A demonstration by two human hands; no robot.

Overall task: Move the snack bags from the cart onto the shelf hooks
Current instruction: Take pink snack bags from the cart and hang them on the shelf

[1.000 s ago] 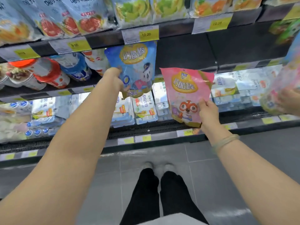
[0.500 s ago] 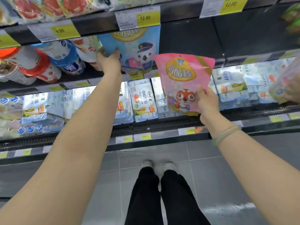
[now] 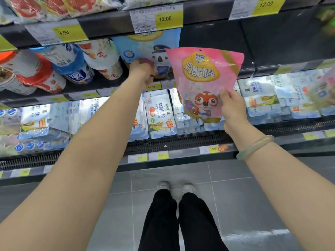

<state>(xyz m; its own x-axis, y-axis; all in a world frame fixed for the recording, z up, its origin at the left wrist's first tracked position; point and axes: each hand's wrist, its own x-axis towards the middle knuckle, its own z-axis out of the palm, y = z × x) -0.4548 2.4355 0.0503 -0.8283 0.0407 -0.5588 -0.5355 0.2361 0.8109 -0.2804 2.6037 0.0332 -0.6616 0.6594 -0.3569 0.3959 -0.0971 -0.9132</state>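
Note:
A blue snack bag (image 3: 145,49) with a koala picture hangs in the middle shelf bay under the 12.00 price tag (image 3: 157,19). My left hand (image 3: 141,71) grips its lower edge, arm stretched up to the shelf. A pink snack bag (image 3: 203,77) with a fox picture is held upright in front of the shelf, just right of the blue one. My right hand (image 3: 232,107) pinches its lower right side, thumb on the front. A punched hole shows at the pink bag's top. No hook is visible; the cart is out of view.
Yoghurt cups (image 3: 72,66) lie to the left of the blue bag. To the right, the shelf bay (image 3: 281,42) is dark and bare. Below, a lit row holds white and blue packs (image 3: 159,113). Another bag shows blurred at the right edge (image 3: 324,91). Grey floor tiles and my legs (image 3: 177,218) lie underneath.
The blue bag has gone up and back into the shelf bay with my left hand. The pink bag has risen with my right hand toward the bay beside it.

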